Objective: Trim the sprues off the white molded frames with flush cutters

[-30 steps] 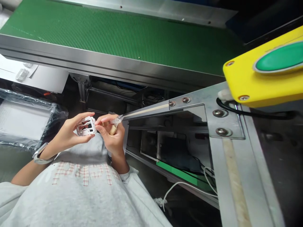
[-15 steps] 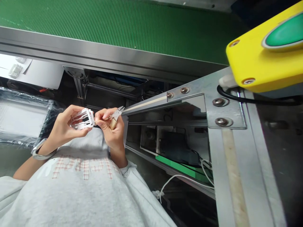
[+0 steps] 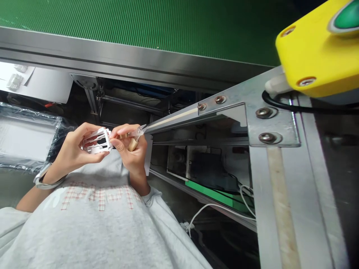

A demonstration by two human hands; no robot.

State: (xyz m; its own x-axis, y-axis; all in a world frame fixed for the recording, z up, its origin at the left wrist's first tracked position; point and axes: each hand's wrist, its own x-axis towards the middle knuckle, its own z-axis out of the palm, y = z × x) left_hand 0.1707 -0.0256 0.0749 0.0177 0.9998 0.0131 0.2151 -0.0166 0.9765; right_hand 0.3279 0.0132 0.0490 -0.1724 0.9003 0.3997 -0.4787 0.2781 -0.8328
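Dim industrial workspace beneath a green ribbed belt (image 3: 134, 22).

A metal rail (image 3: 112, 48) edges the belt, which darkens towards the right; a bolted metal frame (image 3: 258, 186) stands beside a yellow box (image 3: 316, 56) with a green button (image 3: 347, 16). Below lies shadowed metal framing (image 3: 202, 142); a white surface (image 3: 56, 86) catches light at left.

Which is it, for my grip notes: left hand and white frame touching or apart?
Touching: head view shows the left hand clasping the white frame by opposite edges.
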